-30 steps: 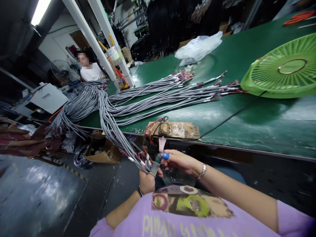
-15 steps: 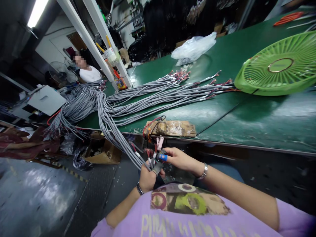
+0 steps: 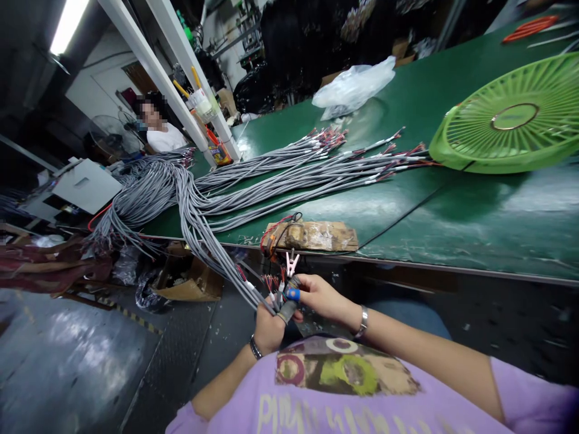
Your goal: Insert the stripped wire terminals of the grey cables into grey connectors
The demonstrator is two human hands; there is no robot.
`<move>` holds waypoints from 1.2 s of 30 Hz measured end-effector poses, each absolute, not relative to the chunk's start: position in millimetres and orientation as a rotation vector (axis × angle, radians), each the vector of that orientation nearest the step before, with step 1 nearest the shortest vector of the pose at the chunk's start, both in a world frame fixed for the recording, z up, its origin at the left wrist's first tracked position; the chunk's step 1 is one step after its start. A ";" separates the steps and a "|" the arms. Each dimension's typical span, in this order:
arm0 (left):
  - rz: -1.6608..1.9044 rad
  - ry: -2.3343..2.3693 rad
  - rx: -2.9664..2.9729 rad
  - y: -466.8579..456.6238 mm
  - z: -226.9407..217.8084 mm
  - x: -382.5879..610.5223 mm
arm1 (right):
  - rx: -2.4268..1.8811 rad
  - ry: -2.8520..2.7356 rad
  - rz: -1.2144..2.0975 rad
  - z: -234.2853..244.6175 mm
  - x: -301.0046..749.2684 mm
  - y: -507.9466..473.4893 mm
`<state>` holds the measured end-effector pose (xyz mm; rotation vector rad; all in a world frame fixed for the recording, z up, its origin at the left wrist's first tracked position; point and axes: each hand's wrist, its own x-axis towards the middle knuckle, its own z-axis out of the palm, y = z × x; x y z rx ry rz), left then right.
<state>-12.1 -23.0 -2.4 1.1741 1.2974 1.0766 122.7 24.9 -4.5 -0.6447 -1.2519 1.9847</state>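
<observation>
My left hand point(image 3: 270, 328) is closed round the ends of a bunch of grey cables point(image 3: 212, 244) that hang off the edge of the green table point(image 3: 474, 223). The cable ends show short red and white wire tips. My right hand point(image 3: 322, 296), with blue tape on a fingertip, pinches at those wire tips just above my left hand. A pink clip point(image 3: 292, 263) dangles from a small wooden block point(image 3: 316, 236) at the table edge, right above my hands.
Many more grey cables point(image 3: 316, 169) lie spread across the table. A green fan grille point(image 3: 511, 120) and a clear plastic bag point(image 3: 353, 87) sit farther back. White posts point(image 3: 181, 78) stand at the left. Another person point(image 3: 160, 126) sits beyond the cable pile. A cardboard box point(image 3: 190, 280) lies on the floor.
My hands have risen slightly toward the table edge and the pink clip, still working the wire tips. My right hand has drawn closer to my left.
</observation>
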 end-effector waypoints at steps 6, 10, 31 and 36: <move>1.289 1.307 1.037 -20.4 -7.9 -8.6 | -0.617 -1.314 1.961 -2.3 122.1 32.1; 1.359 1.275 0.938 -16.0 -10.2 -5.7 | -0.645 -1.274 1.929 -5.4 121.0 34.1; 1.224 1.013 0.822 -0.4 2.7 -0.7 | -0.624 -0.689 2.099 -19.0 123.8 64.2; 1.230 1.030 0.811 3.0 -1.3 0.7 | -0.561 -0.549 2.105 -21.6 120.2 63.7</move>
